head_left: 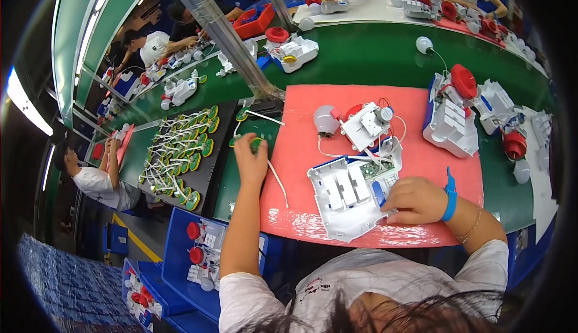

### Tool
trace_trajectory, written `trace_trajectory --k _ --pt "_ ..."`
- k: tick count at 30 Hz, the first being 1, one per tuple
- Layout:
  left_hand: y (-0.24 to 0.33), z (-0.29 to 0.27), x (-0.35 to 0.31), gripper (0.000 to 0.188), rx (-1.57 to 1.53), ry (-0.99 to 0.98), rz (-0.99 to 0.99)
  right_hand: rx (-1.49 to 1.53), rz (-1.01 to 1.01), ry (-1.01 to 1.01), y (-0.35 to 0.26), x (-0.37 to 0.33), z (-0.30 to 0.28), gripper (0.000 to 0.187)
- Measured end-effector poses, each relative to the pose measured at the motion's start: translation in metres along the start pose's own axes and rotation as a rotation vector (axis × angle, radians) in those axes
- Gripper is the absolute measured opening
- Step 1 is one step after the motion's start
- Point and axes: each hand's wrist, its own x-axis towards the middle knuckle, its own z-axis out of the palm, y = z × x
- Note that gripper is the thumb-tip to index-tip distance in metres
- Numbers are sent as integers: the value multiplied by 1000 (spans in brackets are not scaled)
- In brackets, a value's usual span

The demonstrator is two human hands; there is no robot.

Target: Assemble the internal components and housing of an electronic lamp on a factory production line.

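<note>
My left hand (pixel 251 160) is closed on a small round green circuit board (pixel 256 145), whose white cable (pixel 278 182) trails onto the pink mat. Two similar boards lie just beyond it at the mat's left edge. My right hand (pixel 416 200), a blue strap round its wrist, grips the right edge of an open white plastic housing (pixel 349 194). Ribbed slots and a green board show inside the housing. Wires run to a white mechanism box (pixel 366 126) and a white bulb-shaped part (pixel 326 122) behind it.
The pink mat (pixel 295 101) lies on a green bench. At left, a black board (pixel 211 170) bears rows of round green boards with white cables. Other housings (pixel 451 119) stand at right. A metal post (pixel 223 29) rises beyond; a blue bin (pixel 174 255) sits lower left. Several people work nearby.
</note>
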Motion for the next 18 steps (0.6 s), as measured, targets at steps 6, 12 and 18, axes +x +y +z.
trace_trajectory --k 6,12,18 --pt "9 -12 52 27 -43 216 22 75 65 135 -4 1 -15 17" --pt "-27 7 70 33 90 111 -124 77 125 134 6 0 -9 19" --pt "-24 -23 94 40 149 248 -405 113 130 170 1 -3 -11 22"
